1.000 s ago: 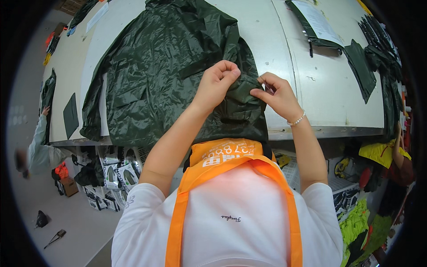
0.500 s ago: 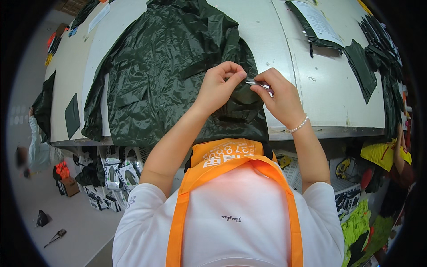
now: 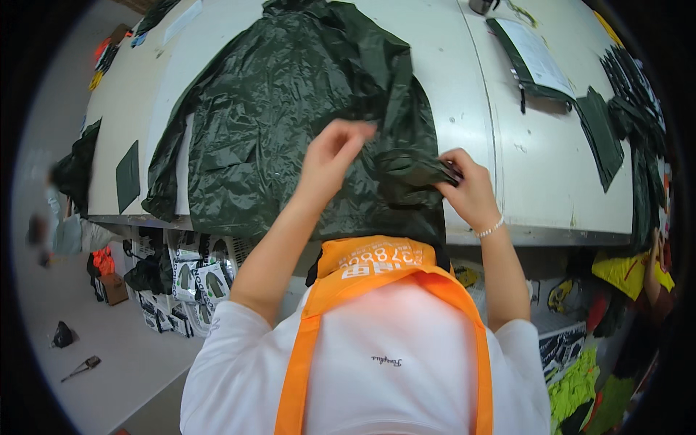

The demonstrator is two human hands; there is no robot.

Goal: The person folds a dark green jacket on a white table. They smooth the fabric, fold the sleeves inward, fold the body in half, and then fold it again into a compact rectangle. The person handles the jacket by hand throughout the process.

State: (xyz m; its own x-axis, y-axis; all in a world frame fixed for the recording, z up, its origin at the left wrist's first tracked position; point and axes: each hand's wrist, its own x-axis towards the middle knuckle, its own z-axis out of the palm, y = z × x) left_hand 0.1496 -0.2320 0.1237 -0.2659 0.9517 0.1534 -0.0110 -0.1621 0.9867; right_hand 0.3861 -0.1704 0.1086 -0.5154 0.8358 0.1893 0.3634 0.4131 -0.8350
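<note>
A glossy dark green rain jacket (image 3: 254,138) lies spread on the table in front of me, its collar at the far side. My left hand (image 3: 326,159) hovers over the jacket's right half, fingers curled; motion smears its fingertips, so whether they pinch anything cannot be told. At the jacket's right edge my right hand (image 3: 467,185) grips the end of a sleeve (image 3: 409,167), pulling it rightward. Something small and dark shows between these fingers, mostly hidden; I cannot make out the snips seen earlier.
A dark folder with a white sheet (image 3: 536,61) and a pen (image 3: 522,98) lie at far right, near folded dark green pieces (image 3: 602,138). Another flat green piece (image 3: 128,176) lies at left. Packaged garments (image 3: 199,279) are stored below the table edge. A co-worker's arm (image 3: 656,272) shows at right.
Both hands were together at the sleeve, the right holding small metal-bladed snips. Now they are apart: the left has moved left, the right down and right, stretching the sleeve end.
</note>
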